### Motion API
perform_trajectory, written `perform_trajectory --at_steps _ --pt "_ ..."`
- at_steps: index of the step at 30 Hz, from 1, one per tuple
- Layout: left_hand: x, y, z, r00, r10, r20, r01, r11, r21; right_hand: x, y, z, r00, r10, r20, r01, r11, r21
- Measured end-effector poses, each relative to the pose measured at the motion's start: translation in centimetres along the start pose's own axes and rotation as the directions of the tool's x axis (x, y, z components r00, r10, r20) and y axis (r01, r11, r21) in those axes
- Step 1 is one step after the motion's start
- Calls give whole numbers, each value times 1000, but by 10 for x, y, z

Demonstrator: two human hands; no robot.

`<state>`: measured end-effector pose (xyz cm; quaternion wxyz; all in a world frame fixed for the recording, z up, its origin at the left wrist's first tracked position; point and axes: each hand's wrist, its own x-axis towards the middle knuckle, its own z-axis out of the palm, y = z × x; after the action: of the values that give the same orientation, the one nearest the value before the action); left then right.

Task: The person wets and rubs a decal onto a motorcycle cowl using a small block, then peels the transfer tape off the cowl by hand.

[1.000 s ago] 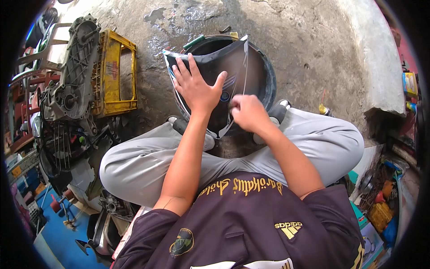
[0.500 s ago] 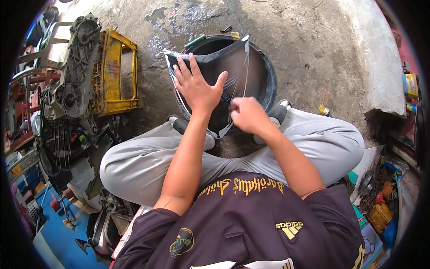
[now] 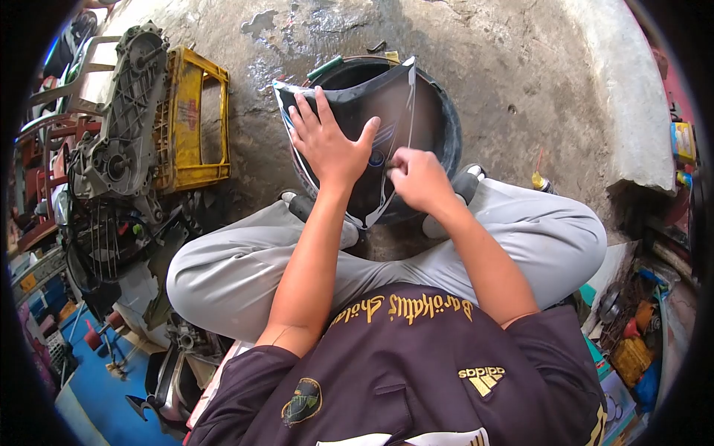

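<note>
A dark, glossy motorcycle body panel (image 3: 364, 189) with pale, bare-looking edges lies across the top of a round black tub (image 3: 451, 119) between my feet. Spread flat on the panel's left part, my left hand (image 3: 327, 149) presses down with its fingers apart. My right hand (image 3: 422, 182) is closed at the panel's right edge, thumb and fingers curled together. Whatever those fingers hold is hidden or too small to name. Part of the tub's opening shows beyond the panel's far edge.
On the left stands a yellow plastic crate (image 3: 192, 119), with a metal engine casing (image 3: 126, 111) beside it. A concrete ledge (image 3: 625, 97) runs along the right. Mixed parts and rags (image 3: 632, 357) are piled at the lower right. Wet patches mark the concrete floor (image 3: 513, 74).
My right hand has shifted slightly up and to the right along the panel's edge, still closed. My left hand stays spread on the panel, which has barely moved.
</note>
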<state>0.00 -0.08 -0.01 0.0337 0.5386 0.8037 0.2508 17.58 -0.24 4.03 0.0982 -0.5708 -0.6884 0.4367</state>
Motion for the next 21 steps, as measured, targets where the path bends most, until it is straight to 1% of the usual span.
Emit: perform_trajectory --at_steps 1,2,4,5,8,9,10,12,14,16,17,19,20,21 --pt "0 0 -1 1000 -2 5 2 1000 0 1 -8 -6 998 51 -27 -50 998 27" --pt "1 1 -1 1000 -4 8 4 1000 0 0 -7 -3 998 51 -26 -50 998 27" --pt "0 0 0 1000 0 1 0 1000 2 -5 -1 9 998 -10 -58 8 999 -44" --pt "0 0 0 1000 5 -4 -5 1000 3 -9 1 15 999 -45 -15 44 997 -62" --pt "0 1 0 1000 -6 6 6 1000 13 -9 -2 9 999 -38 29 40 997 -67" --pt "0 1 -1 1000 -5 7 5 1000 14 -7 -10 -1 999 22 34 -21 999 -30" --pt "1 1 -2 1000 -5 14 5 1000 17 -5 -13 -4 999 23 35 -22 999 -28" --pt "0 1 -2 1000 -6 20 6 1000 20 -2 -17 -9 993 108 -36 -108 994 -6" --pt "0 1 -1 1000 -3 13 2 1000 31 -9 -4 8 999 -31 27 32 997 -72" --pt "1 1 -2 1000 -1 13 0 999 32 -15 -11 9 994 8 111 5 993 -122" --pt "0 1 -2 1000 0 16 -1 999 36 -12 -12 6 994 8 111 6 993 -121" --pt "2 1 -2 1000 1 11 -1 1000 29 -5 -12 0 998 65 18 -65 998 -28" --pt "0 1 -2 1000 2 6 -2 1000 20 -7 -10 2 997 71 20 -70 997 -26" --pt "0 1 -1 1000 4 8 -4 1000 20 -9 -8 5 999 32 42 -30 998 -48"
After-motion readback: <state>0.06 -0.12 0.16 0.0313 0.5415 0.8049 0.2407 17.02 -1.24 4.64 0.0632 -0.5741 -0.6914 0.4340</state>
